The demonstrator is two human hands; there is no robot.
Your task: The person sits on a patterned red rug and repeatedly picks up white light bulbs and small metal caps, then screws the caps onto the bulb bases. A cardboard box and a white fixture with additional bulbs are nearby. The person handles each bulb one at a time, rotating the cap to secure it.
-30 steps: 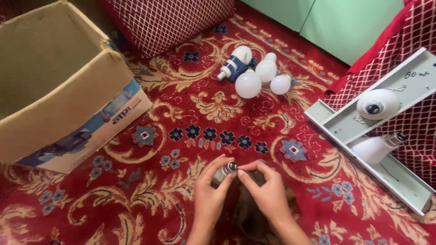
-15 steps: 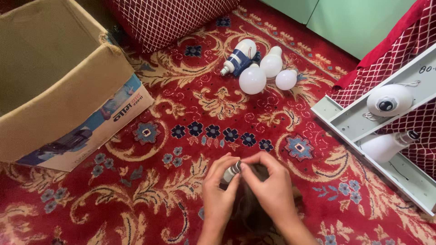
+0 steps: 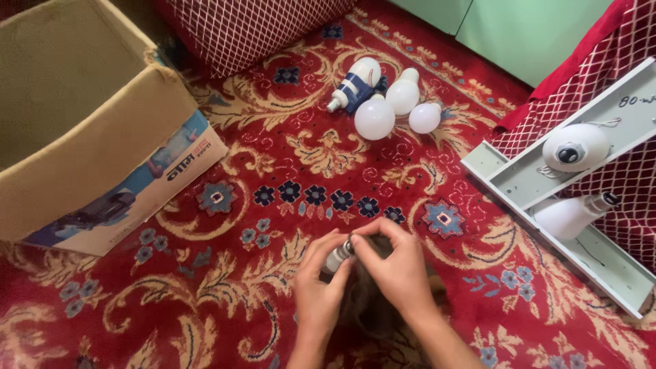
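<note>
Red patterned carpet (image 3: 225,314) covers the floor. Open cardboard box (image 3: 89,137) at upper left. White tray (image 3: 526,181) at right, two bulbs lying on it. Cluster of white bulbs (image 3: 383,102) at top centre, well apart from the hands. Left hand (image 3: 320,290) and right hand (image 3: 396,273) both closed around one small bulb (image 3: 339,256), low centre, fingertips pinching its metal base.

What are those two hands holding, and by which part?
A small light bulb: the left hand grips its white body, and the right hand's fingertips pinch its metal base.
</note>
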